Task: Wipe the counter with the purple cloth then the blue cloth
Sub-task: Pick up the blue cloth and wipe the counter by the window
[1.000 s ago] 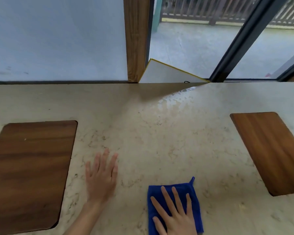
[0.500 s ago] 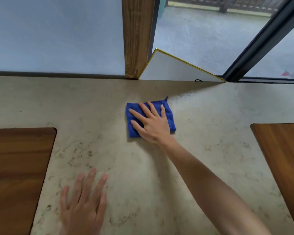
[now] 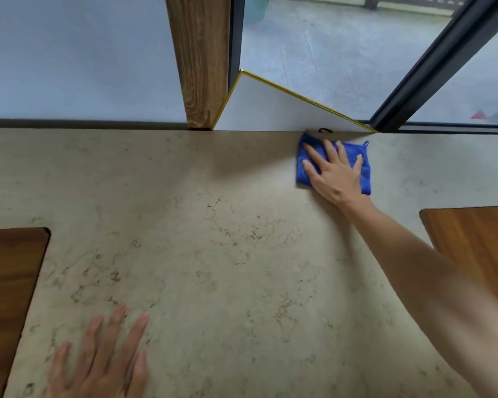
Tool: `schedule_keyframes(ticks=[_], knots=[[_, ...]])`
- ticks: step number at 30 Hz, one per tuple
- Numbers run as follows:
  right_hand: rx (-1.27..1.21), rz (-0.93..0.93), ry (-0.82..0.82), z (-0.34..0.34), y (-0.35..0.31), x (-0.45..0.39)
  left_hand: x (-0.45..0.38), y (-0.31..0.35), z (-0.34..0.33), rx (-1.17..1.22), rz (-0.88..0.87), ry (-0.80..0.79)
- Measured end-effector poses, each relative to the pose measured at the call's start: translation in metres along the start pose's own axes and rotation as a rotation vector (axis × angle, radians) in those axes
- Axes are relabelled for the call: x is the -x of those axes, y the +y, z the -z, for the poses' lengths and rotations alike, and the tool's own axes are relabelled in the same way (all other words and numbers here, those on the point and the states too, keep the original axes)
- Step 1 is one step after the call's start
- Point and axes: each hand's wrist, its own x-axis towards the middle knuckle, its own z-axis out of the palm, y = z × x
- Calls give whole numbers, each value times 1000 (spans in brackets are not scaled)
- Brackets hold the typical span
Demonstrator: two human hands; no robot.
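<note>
Head view: the blue cloth [image 3: 358,165] lies flat at the far edge of the counter [image 3: 213,225], right of centre, its upper corner touching the back edge just below the white board with the yellow rim [image 3: 270,110]. The right hand [image 3: 332,173] is pressed on top of it, palm down and fingers spread, not gripping, with the arm stretched nearly full from the lower right. The folded cloth is roughly square, its hanging loop at the upper right corner, so no long axis matters much. The left hand [image 3: 98,360] rests flat and empty on the near counter, fingers apart, well away from the cloth, apparently as a brace. No purple cloth is in view, so this looks like the second half of the task. The cloth lies at the limit of reach, with the counter's back edge just beyond, so the coming stroke likely has to run sideways or back toward the body, and the right hand is plainly the one to make it
</note>
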Motion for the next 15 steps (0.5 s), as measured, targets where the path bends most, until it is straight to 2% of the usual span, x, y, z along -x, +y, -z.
schedule_keyframes(ticks=[4, 7, 10, 12, 15], knots=[[25, 204, 23, -27, -48, 133, 0, 9, 19, 144, 164, -91], [-21, 361, 65, -55, -72, 265, 0, 7, 30, 247, 159, -251], [36, 402, 109, -72, -67, 362, -2, 1, 33, 306, 143, -401], [73, 403, 68, -70, -62, 385, -2, 2, 33, 334, 173, -410], [15, 361, -6, -59, -65, 361, 0, 3, 31, 361, 167, -410]])
